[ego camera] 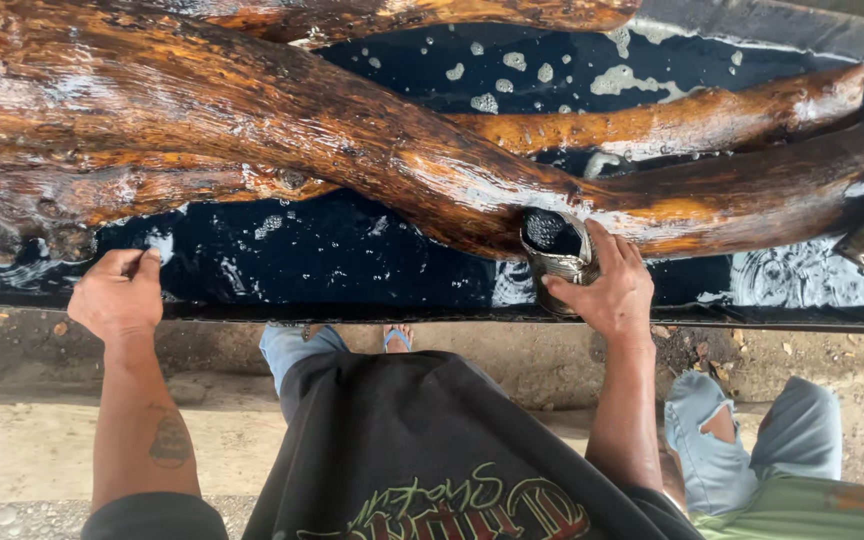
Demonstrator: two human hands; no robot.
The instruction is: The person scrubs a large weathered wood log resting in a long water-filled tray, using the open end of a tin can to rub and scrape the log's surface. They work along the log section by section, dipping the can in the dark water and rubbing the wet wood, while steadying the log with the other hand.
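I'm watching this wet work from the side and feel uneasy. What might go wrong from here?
The right hand holds a metal can tilted against the wet, glossy wood; it might slip and spill. The dark liquid in the trough could splash the bare toes in a sandal just below. The left hand grips the trough's wet edge and may slide.

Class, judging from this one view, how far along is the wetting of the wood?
Done: most of the wood gleams wet above the dark liquid. In hand: the right hand tips a can against it; the left hand grips the trough edge. Left: a few duller patches at the far left.
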